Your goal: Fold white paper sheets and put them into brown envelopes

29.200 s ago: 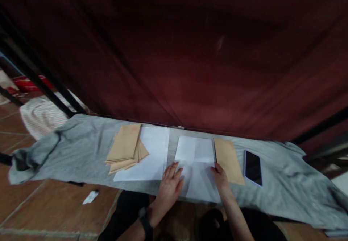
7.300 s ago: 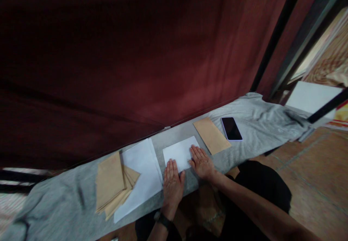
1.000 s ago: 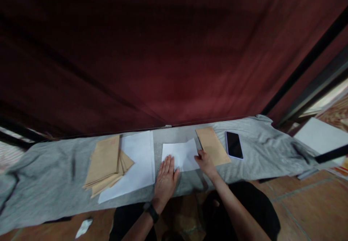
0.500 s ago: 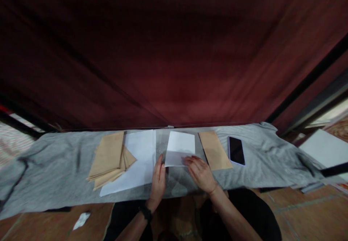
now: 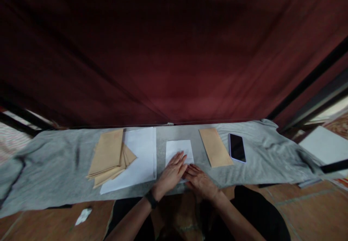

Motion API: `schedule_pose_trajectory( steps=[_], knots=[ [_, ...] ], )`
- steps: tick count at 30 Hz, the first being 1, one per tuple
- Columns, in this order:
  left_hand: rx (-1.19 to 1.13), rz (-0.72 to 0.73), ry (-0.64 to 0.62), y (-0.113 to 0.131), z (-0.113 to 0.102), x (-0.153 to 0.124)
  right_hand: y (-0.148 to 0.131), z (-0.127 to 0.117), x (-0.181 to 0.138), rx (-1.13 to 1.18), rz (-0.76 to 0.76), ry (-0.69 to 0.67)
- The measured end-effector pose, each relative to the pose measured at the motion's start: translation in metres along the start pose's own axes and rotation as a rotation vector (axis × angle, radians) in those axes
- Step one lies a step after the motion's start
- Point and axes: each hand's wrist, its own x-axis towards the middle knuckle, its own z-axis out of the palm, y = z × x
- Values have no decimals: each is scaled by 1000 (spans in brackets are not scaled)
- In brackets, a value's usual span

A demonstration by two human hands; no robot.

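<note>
A folded white sheet of paper (image 5: pixel 178 146) lies flat on the grey cloth in front of me. My left hand (image 5: pixel 173 170) rests on it with its fingers stretched out, pressing the lower middle. Beside it, touching, my right hand (image 5: pixel 200 180) lies on the paper's lower right part, its fingers extended and palm down. Both hands cover the near end of the sheet. To the right of the paper sits a single brown envelope (image 5: pixel 215 147). On the left, a stack of brown envelopes (image 5: pixel 107 152) overlaps larger white sheets (image 5: pixel 141 157).
A phone (image 5: pixel 237 147) with a purple case lies right of the single envelope. The grey cloth (image 5: pixel 59 164) covers a narrow bench, with a dark red fabric (image 5: pixel 174 70) hanging behind it. A crumpled white scrap (image 5: pixel 83 216) is on the tiled floor.
My left hand has moved from the paper's left edge onto its middle, and my right hand has come down beside it. The paper now lies flatter and nearer to me.
</note>
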Motion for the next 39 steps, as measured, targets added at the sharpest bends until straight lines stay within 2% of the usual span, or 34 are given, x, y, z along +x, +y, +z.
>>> schedule_pose_trajectory(
  steps=[3,7,11,18,22,24,27,30,34,39],
  knots=[
    [159,97,-97,-4,11,32,-2,1,3,8,-8,11],
    [290,76,-35,-22,25,53,0,2,3,32,-23,24],
    [359,-11,62,-45,25,59,5,7,2,17,-6,9],
    [415,-215,93,-76,3,50,6,9,-2,38,16,28],
    [414,-276,130,-68,0,46,6,11,-3,68,30,34],
    [383,-173,126,-52,6,49,6,10,-2,75,33,28],
    [307,73,15,-25,22,61,6,6,0,94,25,23],
    [297,123,-47,-12,36,75,5,3,0,117,14,31],
    [337,88,-27,-24,35,83,7,7,-3,88,30,35],
    [378,-34,28,-52,13,71,13,10,-7,95,30,42]
  ],
)
